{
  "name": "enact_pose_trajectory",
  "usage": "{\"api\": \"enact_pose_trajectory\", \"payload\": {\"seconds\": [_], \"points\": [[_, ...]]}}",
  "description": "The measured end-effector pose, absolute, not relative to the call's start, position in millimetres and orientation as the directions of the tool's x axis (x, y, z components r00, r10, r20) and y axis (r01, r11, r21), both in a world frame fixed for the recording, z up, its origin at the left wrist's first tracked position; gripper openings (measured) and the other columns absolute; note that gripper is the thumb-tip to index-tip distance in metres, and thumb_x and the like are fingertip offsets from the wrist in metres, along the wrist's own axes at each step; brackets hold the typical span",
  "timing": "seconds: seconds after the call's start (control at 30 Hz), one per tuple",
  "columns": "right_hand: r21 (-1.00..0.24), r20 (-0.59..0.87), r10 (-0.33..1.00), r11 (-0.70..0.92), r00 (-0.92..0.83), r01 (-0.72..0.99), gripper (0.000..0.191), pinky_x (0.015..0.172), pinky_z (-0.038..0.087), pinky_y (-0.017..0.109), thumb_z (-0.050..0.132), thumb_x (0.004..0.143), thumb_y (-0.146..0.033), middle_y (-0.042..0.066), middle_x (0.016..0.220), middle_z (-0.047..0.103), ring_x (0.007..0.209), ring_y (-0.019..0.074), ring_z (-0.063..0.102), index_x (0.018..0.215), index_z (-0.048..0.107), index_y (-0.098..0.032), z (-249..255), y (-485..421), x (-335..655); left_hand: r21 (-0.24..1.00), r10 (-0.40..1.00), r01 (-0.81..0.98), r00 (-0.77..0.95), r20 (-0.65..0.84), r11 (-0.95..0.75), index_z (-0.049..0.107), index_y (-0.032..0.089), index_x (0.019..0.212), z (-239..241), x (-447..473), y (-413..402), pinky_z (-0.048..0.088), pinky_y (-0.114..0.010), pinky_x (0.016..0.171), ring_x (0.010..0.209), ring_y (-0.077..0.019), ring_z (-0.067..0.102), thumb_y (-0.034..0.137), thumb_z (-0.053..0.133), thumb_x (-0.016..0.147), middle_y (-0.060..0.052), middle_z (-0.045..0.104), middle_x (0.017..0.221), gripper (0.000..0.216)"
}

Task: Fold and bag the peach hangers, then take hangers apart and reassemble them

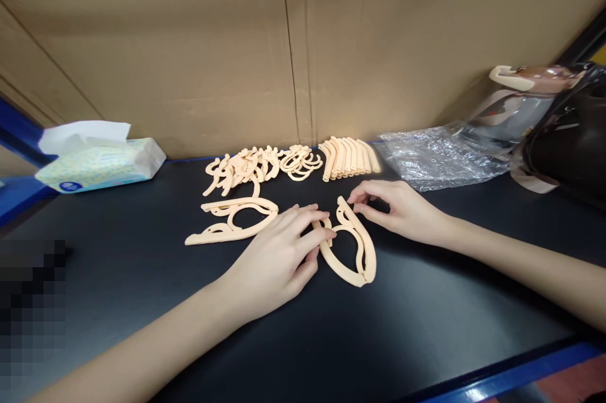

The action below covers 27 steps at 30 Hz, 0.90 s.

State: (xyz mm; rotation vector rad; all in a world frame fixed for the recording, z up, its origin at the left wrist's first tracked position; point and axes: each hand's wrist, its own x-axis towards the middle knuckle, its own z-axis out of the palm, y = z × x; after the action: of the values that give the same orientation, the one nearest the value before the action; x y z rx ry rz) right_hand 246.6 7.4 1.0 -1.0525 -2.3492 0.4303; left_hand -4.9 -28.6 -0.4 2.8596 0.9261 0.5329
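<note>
A peach plastic hanger piece (353, 254), curved and folded, lies on the black tabletop (379, 340) between my hands. My left hand (279, 258) rests beside it, fingers together, pinching its left end. My right hand (395, 207) pinches the piece's upper tip with thumb and forefinger. An assembled peach hanger (234, 221) lies flat to the left of my left hand. Behind them sits a heap of curved hook parts (258, 166) and a neat row of straight parts (348, 158).
A tissue pack (97, 160) stands at the back left. Crumpled clear plastic (435, 156) and a dark bag (572, 138) with a clear-wrapped item fill the back right. A cardboard wall (293, 43) closes the back. The table's blue edge (521, 374) runs along the front right.
</note>
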Motion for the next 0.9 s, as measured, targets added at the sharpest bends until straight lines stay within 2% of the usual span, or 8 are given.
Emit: {"api": "enact_pose_trajectory", "payload": {"seconds": [0.13, 0.23, 0.37, 0.47, 0.6, 0.7, 0.8, 0.9], "points": [[-0.461, 0.348, 0.758, 0.65, -0.551, 0.603, 0.015, 0.074, 0.046, 0.03, 0.049, 0.091, -0.029, 0.002, 0.085, 0.069, 0.077, 0.0158, 0.063, 0.093, 0.061, -0.02, 5.2, 3.5, 244.3, 0.217, 0.582, 0.54, 0.752, 0.309, -0.813, 0.056, 0.023, 0.119, 0.6, -4.6, -29.6, 0.039, -0.044, 0.107, 0.13, -0.0241, 0.043, 0.011, 0.041, 0.089, -0.007, 0.055, 0.129, 0.036], [-0.516, 0.325, 0.756, 0.646, -0.569, 0.563, 0.017, 0.076, 0.047, 0.03, 0.05, 0.092, -0.032, 0.003, 0.088, 0.07, 0.08, 0.0161, 0.063, 0.094, 0.062, -0.02, 7.7, 1.9, 244.0, 0.268, 0.588, 0.526, 0.752, 0.298, -0.807, 0.051, 0.023, 0.126, 3.0, -3.2, -31.3, 0.04, -0.044, 0.107, 0.132, -0.0254, 0.04, 0.014, 0.046, 0.086, -0.008, 0.051, 0.136, 0.041], [-0.609, 0.242, 0.673, 0.666, -0.699, 0.43, 0.023, 0.091, 0.043, 0.034, 0.05, 0.093, -0.034, 0.005, 0.107, 0.066, 0.102, 0.0176, 0.058, 0.108, 0.061, -0.021, 10.0, -2.2, 242.9, 0.312, 0.62, 0.546, 0.749, 0.235, -0.778, 0.034, 0.021, 0.139, 3.9, -2.3, -32.0, 0.03, -0.051, 0.112, 0.138, -0.0289, 0.031, 0.036, 0.059, 0.083, -0.011, 0.04, 0.146, 0.063], [-0.67, 0.201, 0.637, 0.644, -0.744, 0.37, 0.026, 0.1, 0.038, 0.036, 0.047, 0.095, -0.034, 0.006, 0.118, 0.061, 0.114, 0.0179, 0.052, 0.114, 0.059, -0.021, 9.8, -5.1, 241.2, 0.325, 0.628, 0.555, 0.754, 0.19, -0.765, 0.027, 0.02, 0.142, 2.9, -2.7, -31.0, 0.024, -0.055, 0.113, 0.136, -0.0293, 0.035, 0.045, 0.061, 0.081, -0.013, 0.04, 0.146, 0.074], [-0.687, 0.237, 0.741, 0.585, -0.628, 0.431, 0.026, 0.09, 0.043, 0.034, 0.046, 0.095, -0.038, 0.005, 0.105, 0.064, 0.099, 0.0175, 0.057, 0.106, 0.061, -0.02, 8.6, -3.7, 240.3, 0.348, 0.643, 0.563, 0.744, 0.18, -0.75, 0.031, 0.022, 0.14, 2.7, -2.9, -30.5, 0.023, -0.055, 0.113, 0.128, -0.0292, 0.045, 0.046, 0.062, 0.08, -0.012, 0.049, 0.139, 0.072], [-0.69, 0.234, 0.807, 0.531, -0.542, 0.492, 0.028, 0.078, 0.045, 0.031, 0.049, 0.092, -0.043, 0.004, 0.093, 0.065, 0.086, 0.017, 0.058, 0.098, 0.063, -0.019, 8.3, 0.3, 241.4, 0.346, 0.652, 0.569, 0.73, 0.204, -0.746, 0.034, 0.022, 0.138, 3.2, -2.8, -31.6, 0.032, -0.052, 0.109, 0.123, -0.0299, 0.049, 0.046, 0.065, 0.078, -0.011, 0.052, 0.135, 0.071], [-0.728, 0.162, 0.833, 0.463, -0.528, 0.506, 0.032, 0.066, 0.043, 0.027, 0.049, 0.091, -0.046, 0.002, 0.082, 0.064, 0.073, 0.0151, 0.056, 0.093, 0.063, -0.018, 9.3, 2.6, 242.6, 0.311, 0.662, 0.586, 0.694, 0.283, -0.748, 0.032, 0.02, 0.139, 3.6, -3.5, -32.3, 0.042, -0.044, 0.101, 0.12, -0.028, 0.05, 0.044, 0.067, 0.078, -0.011, 0.053, 0.132, 0.074], [-0.786, 0.104, 0.84, 0.398, -0.532, 0.474, 0.033, 0.061, 0.039, 0.025, 0.05, 0.091, -0.047, 0.0, 0.074, 0.059, 0.068, 0.0128, 0.052, 0.085, 0.062, -0.017, 11.7, 1.4, 242.6, 0.229, 0.649, 0.616, 0.641, 0.411, -0.754, 0.03, 0.018, 0.138, 4.7, -5.7, -30.5, 0.042, -0.039, 0.101, 0.12, -0.0256, 0.05, 0.043, 0.065, 0.08, -0.011, 0.052, 0.132, 0.071]]}}
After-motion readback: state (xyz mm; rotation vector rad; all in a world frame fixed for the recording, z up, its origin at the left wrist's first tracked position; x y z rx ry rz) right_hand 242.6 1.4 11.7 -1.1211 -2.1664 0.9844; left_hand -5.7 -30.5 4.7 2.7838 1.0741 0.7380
